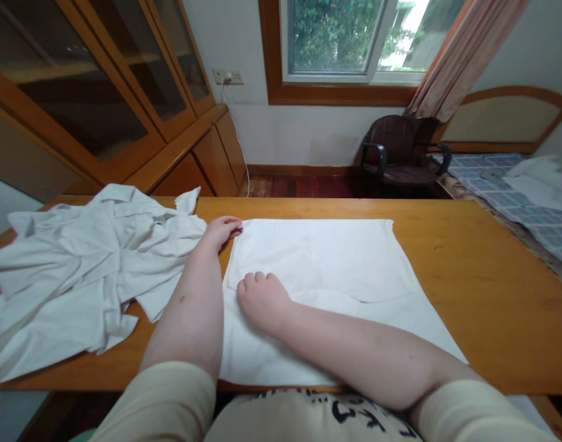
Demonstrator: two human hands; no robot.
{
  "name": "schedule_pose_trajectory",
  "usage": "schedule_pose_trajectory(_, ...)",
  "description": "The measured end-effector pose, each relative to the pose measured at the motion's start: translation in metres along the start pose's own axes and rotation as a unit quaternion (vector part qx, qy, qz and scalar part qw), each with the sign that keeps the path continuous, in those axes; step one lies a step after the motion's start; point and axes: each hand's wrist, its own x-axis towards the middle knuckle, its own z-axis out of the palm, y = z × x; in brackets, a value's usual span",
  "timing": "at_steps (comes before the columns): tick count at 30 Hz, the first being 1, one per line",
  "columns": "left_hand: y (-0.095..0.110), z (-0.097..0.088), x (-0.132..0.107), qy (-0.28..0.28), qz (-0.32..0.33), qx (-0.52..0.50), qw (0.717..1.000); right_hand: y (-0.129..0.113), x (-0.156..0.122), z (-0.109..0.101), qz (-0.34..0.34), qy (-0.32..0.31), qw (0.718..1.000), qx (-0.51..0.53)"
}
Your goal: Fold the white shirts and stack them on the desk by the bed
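A white cloth (327,258) lies spread on the wooden table in front of me, with its far part folded over toward me. The edge of that upper layer runs across the cloth's middle, with slight wrinkles at the right. My left hand (223,231) is at the far left corner, its fingers closed together on the cloth there. Nearer to me, my right hand (262,299) reaches across to the left side. Its curled fingers are closed at the folded layer's near left corner; the fingertips are hidden beneath the hand.
A loose heap of white cloths (92,264) covers the left of the table (502,294). Beyond the table stand a glass-door cabinet (115,80), an office chair (396,150) and a bed (529,184). A white cord (237,135) hangs from a wall socket.
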Motion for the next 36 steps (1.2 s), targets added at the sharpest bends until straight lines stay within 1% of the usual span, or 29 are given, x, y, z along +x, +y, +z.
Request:
schedule_pose_trajectory(3, 0.000, -0.002, 0.002, -0.008, -0.009, -0.008, 1.000, 0.000, 0.013, 0.022, 0.005, 0.009, 1.000, 0.003)
schedule_pose_trajectory(5, -0.001, -0.003, 0.003, -0.009, -0.009, -0.017, 1.000, 0.003, 0.016, 0.032, 0.028, 0.024, 0.999, 0.001)
schedule_pose_trajectory(7, -0.001, -0.002, 0.004, -0.003, -0.008, -0.020, 1.000, 0.003, 0.018, 0.036, 0.054, 0.034, 0.998, -0.002)
schedule_pose_trajectory(9, -0.001, -0.001, 0.004, 0.006, -0.006, -0.020, 1.000, 0.004, 0.019, 0.036, 0.070, 0.019, 0.997, 0.003)
schedule_pose_trajectory(11, -0.001, 0.000, 0.004, 0.016, -0.002, -0.022, 1.000, 0.006, 0.019, 0.032, 0.068, 0.002, 0.998, 0.012)
schedule_pose_trajectory(13, -0.002, 0.002, 0.004, 0.030, 0.004, -0.024, 0.999, 0.011, 0.017, 0.028, 0.047, 0.010, 0.999, 0.016)
schedule_pose_trajectory(16, -0.003, 0.003, 0.006, 0.049, 0.012, -0.024, 0.998, 0.021, 0.011, 0.022, -0.004, 0.048, 0.999, 0.011)
schedule_pose_trajectory(18, -0.004, 0.003, 0.006, 0.053, 0.012, -0.022, 0.998, 0.027, 0.007, 0.019, -0.034, 0.061, 0.998, 0.007)
schedule_pose_trajectory(20, -0.004, 0.002, 0.007, 0.050, 0.009, -0.022, 0.998, 0.029, 0.005, 0.019, -0.063, 0.054, 0.997, 0.004)
schedule_pose_trajectory(25, -0.003, 0.002, 0.006, 0.038, 0.002, -0.031, 0.999, 0.024, 0.006, 0.023, -0.128, -0.003, 0.992, -0.005)
schedule_pose_trajectory(29, 0.002, 0.002, 0.001, 0.035, -0.001, 0.015, 0.999, 0.022, 0.007, 0.025, -0.129, -0.008, 0.992, -0.003)
schedule_pose_trajectory(32, 0.007, -0.001, -0.004, -0.007, -0.023, 0.048, 0.999, 0.023, 0.007, 0.025, -0.120, 0.002, 0.993, 0.004)
schedule_pose_trajectory(34, 0.009, -0.002, -0.007, -0.040, -0.018, 0.067, 0.997, 0.024, 0.007, 0.025, -0.120, 0.006, 0.993, 0.003)
schedule_pose_trajectory(36, 0.009, -0.003, -0.007, -0.048, -0.001, 0.089, 0.995, 0.023, 0.006, 0.025, -0.124, 0.007, 0.992, 0.003)
